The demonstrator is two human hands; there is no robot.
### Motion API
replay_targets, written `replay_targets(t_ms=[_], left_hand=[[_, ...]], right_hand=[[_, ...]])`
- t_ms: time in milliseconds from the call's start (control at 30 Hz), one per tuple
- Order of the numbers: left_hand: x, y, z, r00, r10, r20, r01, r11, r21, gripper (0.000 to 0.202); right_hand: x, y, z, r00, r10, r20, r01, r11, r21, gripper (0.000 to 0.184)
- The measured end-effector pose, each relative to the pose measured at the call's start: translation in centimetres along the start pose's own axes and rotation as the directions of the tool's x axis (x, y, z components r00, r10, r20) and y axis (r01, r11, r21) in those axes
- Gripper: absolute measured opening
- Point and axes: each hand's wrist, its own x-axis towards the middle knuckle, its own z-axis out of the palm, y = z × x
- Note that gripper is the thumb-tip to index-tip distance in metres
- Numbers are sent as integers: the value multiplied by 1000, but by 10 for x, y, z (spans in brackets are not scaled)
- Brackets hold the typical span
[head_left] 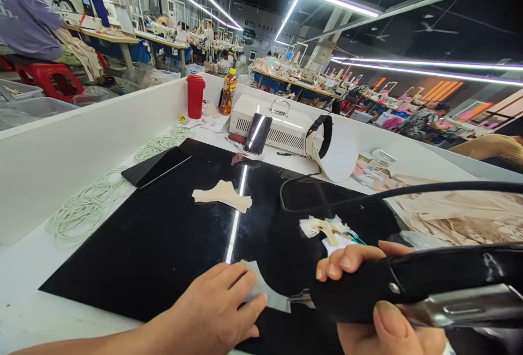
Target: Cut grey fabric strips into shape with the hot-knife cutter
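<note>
My left hand (223, 306) lies on a shiny black board (180, 235). Its fingers are stretched out and rest on a thin whitish, see-through curved piece (269, 292). Wrapped around a black handheld tool (359, 295) is my right hand (392, 322), at the lower right. The tool's narrow metal tip (301, 298) points left and meets the right end of the whitish piece, or nearly so; I cannot tell if they touch. Farther back on the board lies a cream fabric piece (223, 196) with flared ends.
A black cable (347, 201) crosses above the board's right side. Small scraps (327, 228) lie near my right hand. Behind are a phone (258, 133), a vented white box (273, 123), a red cup (195, 96) and a bottle (227, 92). Beige fabric (461, 216) is piled at right.
</note>
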Motion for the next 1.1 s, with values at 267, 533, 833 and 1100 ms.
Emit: replay_targets(t_ms=[267,533,833,1100], left_hand=[[15,2,-15,999,25,20,-23,994,-102,34],[29,10,-8,993,31,115,-14,989,-148,39],[29,7,-8,992,38,120,-19,987,-158,36],[30,8,-4,995,34,98,-18,988,-157,27]], right_hand=[[1,-3,7,1000,-10,4,10,1000,24,41],[-2,0,0,1000,11,19,-12,999,31,41],[2,-1,-2,999,30,-9,-30,999,41,44],[2,0,6,1000,-17,22,16,999,36,38]])
